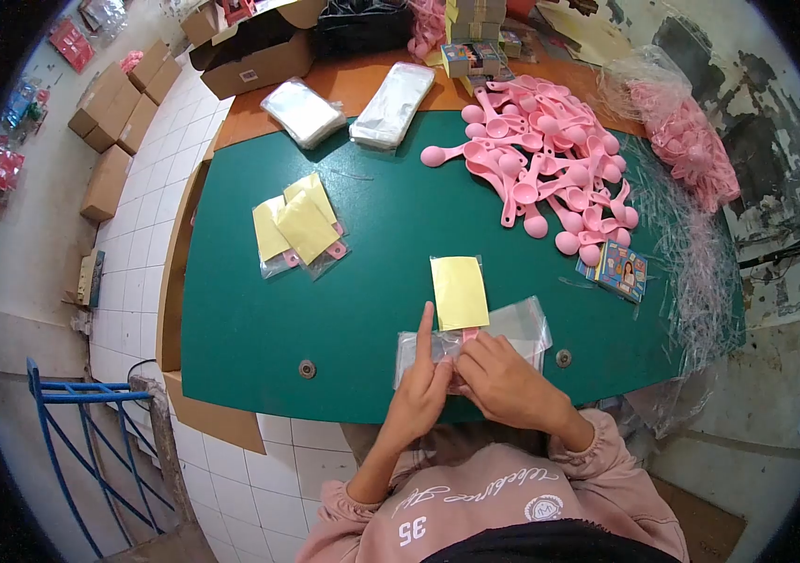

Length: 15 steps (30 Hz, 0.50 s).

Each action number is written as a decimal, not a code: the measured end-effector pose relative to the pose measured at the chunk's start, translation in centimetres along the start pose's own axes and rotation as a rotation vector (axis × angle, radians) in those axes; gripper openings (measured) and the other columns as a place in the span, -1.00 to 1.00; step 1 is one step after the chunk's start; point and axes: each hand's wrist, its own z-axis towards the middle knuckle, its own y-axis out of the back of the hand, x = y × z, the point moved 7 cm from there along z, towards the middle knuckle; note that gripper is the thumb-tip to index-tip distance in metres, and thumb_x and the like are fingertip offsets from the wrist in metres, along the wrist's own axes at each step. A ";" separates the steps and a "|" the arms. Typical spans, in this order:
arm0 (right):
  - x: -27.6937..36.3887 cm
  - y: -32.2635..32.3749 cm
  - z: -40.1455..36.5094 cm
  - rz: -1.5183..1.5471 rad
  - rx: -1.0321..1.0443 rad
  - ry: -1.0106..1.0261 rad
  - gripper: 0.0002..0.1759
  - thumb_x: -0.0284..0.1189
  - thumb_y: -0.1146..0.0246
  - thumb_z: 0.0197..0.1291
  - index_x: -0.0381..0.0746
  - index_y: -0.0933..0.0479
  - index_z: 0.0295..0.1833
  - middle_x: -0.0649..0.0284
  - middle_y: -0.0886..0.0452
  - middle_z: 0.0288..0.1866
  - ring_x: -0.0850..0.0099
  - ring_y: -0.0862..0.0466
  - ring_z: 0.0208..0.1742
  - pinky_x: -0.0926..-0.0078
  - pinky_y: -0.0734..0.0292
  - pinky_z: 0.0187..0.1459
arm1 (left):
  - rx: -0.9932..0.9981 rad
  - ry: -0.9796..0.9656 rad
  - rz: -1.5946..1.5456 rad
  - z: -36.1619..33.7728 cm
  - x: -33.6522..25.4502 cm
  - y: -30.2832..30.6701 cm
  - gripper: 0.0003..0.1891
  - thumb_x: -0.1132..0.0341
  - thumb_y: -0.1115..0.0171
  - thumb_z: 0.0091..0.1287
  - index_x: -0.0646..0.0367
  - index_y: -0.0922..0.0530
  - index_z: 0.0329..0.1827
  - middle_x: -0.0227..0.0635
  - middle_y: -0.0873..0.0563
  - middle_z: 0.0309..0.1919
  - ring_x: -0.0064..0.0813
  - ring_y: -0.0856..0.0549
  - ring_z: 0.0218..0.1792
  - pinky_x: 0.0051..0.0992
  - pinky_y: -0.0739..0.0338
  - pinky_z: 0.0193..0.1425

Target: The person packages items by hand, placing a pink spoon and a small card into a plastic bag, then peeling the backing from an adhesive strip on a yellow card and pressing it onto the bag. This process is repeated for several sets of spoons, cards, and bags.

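Observation:
My left hand (421,387) is at the table's front edge, index finger stretched out and its other fingers closed at the bottom of a clear plastic bag. My right hand (505,377) meets it there, its fingers pinched on the same bag. Inside this bag is a yellow card (460,293), and a bit of pink spoon handle (471,333) shows below the card. Loose clear bags (519,324) lie flat under and beside my hands. Left of them are several packed bags with yellow cards (306,225) and pink handle ends. My fingers hide the bag's lower end.
Pink scoop spoons (550,155) are heaped at the right of the green table (362,253). Near them lies a stack of printed cards (621,272). Two stacks of clear bags (393,105) (303,113) sit at the back. Crumpled plastic (691,272) lines the right edge.

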 end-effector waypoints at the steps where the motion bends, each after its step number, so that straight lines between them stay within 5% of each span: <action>1: 0.2 0.1 0.0 -0.060 0.005 0.002 -0.75 -0.46 -0.25 -0.08 -0.32 -0.38 -0.28 0.10 -0.37 -0.27 0.16 -0.40 -0.17 0.30 -0.29 -0.15 | 0.029 0.016 -0.086 0.5 0.5 -0.1 -0.31 0.44 0.13 0.28 0.04 0.22 0.43 -0.03 -0.58 -0.50 -0.26 -0.56 -0.56 -0.41 -0.41 -0.38; 6: 0.3 0.8 -0.7 -0.116 0.004 0.033 -0.77 -0.45 -0.24 -0.04 -0.29 -0.38 -0.29 0.12 -0.37 -0.31 0.20 -0.39 -0.22 0.33 -0.27 -0.17 | -0.030 0.120 0.036 1.5 -0.4 0.5 -0.37 0.51 0.13 0.27 0.04 0.09 0.40 -0.17 -0.64 -0.49 -0.54 -0.53 -0.56 -0.53 -0.42 -0.42; 8: 0.4 1.6 -1.2 0.050 0.099 0.077 -0.78 -0.43 -0.25 -0.02 -0.26 -0.38 -0.30 0.16 -0.38 -0.31 0.23 -0.37 -0.24 0.33 -0.27 -0.18 | -0.088 0.110 0.136 1.8 -0.3 1.1 -0.40 0.52 0.14 0.27 0.07 0.05 0.38 -0.21 -0.66 -0.48 -0.60 -0.53 -0.54 -0.58 -0.42 -0.42; 11: -2.0 4.4 -2.1 0.417 0.084 0.010 -0.79 -0.38 -0.21 0.03 -0.25 -0.37 -0.30 0.16 -0.37 -0.30 0.20 -0.39 -0.20 0.33 -0.27 -0.17 | -0.033 0.077 -0.153 2.3 1.1 1.1 -0.44 0.53 0.14 0.25 0.11 -0.02 0.35 -0.25 -0.69 -0.46 -0.63 -0.61 -0.46 -0.61 -0.46 -0.36; 14: -3.9 5.9 -2.0 0.235 0.110 -0.161 -0.76 -0.38 -0.25 -0.01 -0.23 -0.39 -0.26 0.14 -0.37 -0.29 0.16 -0.39 -0.19 0.33 -0.29 -0.15 | 0.121 0.204 -0.524 2.0 1.3 0.0 -0.58 0.46 0.31 0.38 0.17 -0.07 0.31 0.05 -0.54 -0.05 -0.26 -0.61 -0.04 -0.45 -0.53 0.00; 15: -3.6 5.6 -1.7 0.167 0.076 -0.121 -0.74 -0.38 -0.25 -0.01 -0.25 -0.40 -0.23 0.12 -0.38 -0.25 0.16 -0.41 -0.15 0.32 -0.31 -0.12 | 0.126 0.204 -0.524 1.9 1.0 -0.1 -0.58 0.46 0.31 0.38 0.17 -0.07 0.31 0.05 -0.54 -0.05 -0.26 -0.61 -0.04 -0.45 -0.53 0.00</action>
